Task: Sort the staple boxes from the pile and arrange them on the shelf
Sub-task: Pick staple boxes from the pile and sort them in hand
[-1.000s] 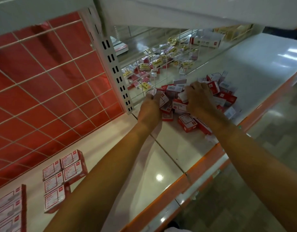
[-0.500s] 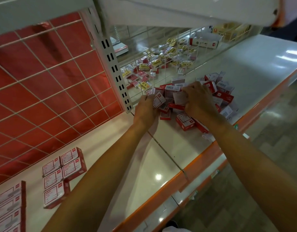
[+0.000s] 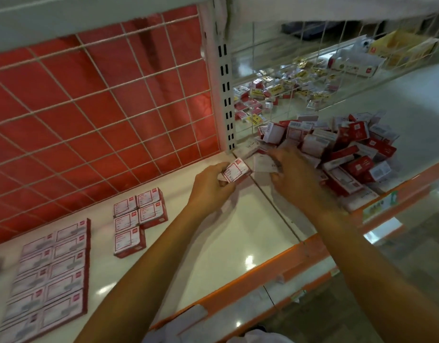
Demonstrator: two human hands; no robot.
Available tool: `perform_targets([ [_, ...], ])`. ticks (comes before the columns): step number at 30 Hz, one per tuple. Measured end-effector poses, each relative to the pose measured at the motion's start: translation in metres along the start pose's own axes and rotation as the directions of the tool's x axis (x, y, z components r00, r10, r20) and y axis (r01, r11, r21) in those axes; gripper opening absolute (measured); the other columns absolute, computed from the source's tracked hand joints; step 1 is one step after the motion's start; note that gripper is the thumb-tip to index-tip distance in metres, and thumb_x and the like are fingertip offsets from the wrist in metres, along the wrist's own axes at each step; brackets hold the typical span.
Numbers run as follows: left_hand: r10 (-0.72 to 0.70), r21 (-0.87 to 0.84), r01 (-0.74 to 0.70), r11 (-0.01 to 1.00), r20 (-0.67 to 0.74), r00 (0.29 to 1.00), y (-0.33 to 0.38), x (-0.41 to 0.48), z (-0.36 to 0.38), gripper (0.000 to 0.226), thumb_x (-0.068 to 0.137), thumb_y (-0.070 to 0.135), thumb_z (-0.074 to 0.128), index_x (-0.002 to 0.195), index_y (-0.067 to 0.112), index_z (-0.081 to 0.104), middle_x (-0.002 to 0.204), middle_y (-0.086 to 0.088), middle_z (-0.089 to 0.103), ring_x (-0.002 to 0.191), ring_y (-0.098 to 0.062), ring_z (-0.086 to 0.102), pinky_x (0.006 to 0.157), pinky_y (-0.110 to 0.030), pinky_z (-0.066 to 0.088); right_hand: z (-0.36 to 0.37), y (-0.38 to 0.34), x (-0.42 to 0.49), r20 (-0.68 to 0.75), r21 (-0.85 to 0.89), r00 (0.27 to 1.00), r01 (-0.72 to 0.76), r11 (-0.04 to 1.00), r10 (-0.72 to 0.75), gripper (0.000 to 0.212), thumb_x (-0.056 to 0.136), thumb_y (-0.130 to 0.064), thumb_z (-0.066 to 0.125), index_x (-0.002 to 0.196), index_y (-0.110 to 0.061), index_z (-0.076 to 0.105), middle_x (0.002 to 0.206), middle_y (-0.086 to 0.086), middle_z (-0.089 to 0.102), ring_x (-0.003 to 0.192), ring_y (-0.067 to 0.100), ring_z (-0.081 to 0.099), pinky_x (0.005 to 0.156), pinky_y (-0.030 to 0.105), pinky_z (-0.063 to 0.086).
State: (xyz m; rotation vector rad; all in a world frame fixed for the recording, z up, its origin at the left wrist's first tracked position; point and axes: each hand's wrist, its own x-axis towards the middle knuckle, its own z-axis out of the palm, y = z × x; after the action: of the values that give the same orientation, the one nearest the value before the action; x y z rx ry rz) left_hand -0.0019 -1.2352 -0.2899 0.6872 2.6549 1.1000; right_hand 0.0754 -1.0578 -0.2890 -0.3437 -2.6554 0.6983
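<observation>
Sorted rows [image 3: 47,276] lie flat at the near left of the shelf [image 3: 238,231]. Left hand [image 3: 208,186] grips one staple box [image 3: 234,170] between thumb and fingers, just off the pile [image 3: 349,149]. Right hand [image 3: 295,174] pinches a blurred white box [image 3: 263,163] at the pile's near edge. Risk: drawing it out may dislodge stacked boxes toward the shelf's front lip.

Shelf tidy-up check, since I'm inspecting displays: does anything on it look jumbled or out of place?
Yes. The pile of staple boxes at the right of the shelf is a heap, boxes tilted every way. The small group farther left is uneven: five boxes, one corner unfilled.
</observation>
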Motion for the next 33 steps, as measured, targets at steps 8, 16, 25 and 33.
perform_targets([
  [8,-0.057,0.017,0.059,0.998,-0.073,0.996,-0.037,-0.061,-0.056,0.052,0.088,0.023,0.066,0.137,0.024,0.050,0.135,-0.001,0.055,0.095,-0.008,0.060,0.081,-0.025,0.052,0.032,-0.062,-0.023,0.073,0.072,0.995,0.057,0.996,-0.062,0.049,0.077,-0.001,0.063,0.124,-0.011,0.057,0.118,0.013,0.052,0.103,0.030,0.054,0.086,0.036,0.046],
  [16,-0.201,-0.147,0.183,0.972,-0.123,0.972,-0.073,-0.126,-0.111,0.056,0.089,0.028,0.065,0.141,0.026,0.045,0.124,-0.001,0.063,0.082,-0.013,0.065,0.060,-0.024,0.058,0.055,-0.127,-0.058,0.073,0.107,0.992,0.096,0.990,-0.104,0.048,0.081,-0.008,0.067,0.127,-0.013,0.055,0.122,0.007,0.053,0.105,0.022,0.054,0.083,0.027,0.042],
  [25,-0.124,0.107,0.142,0.984,-0.161,0.979,-0.116,-0.189,-0.157,0.051,0.090,0.028,0.063,0.139,0.022,0.048,0.125,0.000,0.061,0.084,-0.005,0.057,0.079,-0.016,0.045,0.096,-0.181,-0.093,0.142,0.123,0.978,0.136,0.983,-0.153,0.049,0.079,-0.014,0.071,0.126,-0.014,0.056,0.119,0.005,0.058,0.106,0.023,0.052,0.086,0.025,0.036],
  [33,-0.083,0.239,0.109,0.965,-0.116,0.990,-0.140,-0.195,-0.156,0.049,0.091,0.039,0.058,0.137,0.028,0.048,0.128,0.005,0.059,0.106,-0.011,0.050,0.089,-0.024,0.038,0.109,-0.190,-0.100,0.163,0.077,0.982,0.088,0.993,-0.099,0.047,0.082,-0.018,0.068,0.127,-0.017,0.055,0.121,0.005,0.058,0.108,0.023,0.050,0.085,0.028,0.037],
])
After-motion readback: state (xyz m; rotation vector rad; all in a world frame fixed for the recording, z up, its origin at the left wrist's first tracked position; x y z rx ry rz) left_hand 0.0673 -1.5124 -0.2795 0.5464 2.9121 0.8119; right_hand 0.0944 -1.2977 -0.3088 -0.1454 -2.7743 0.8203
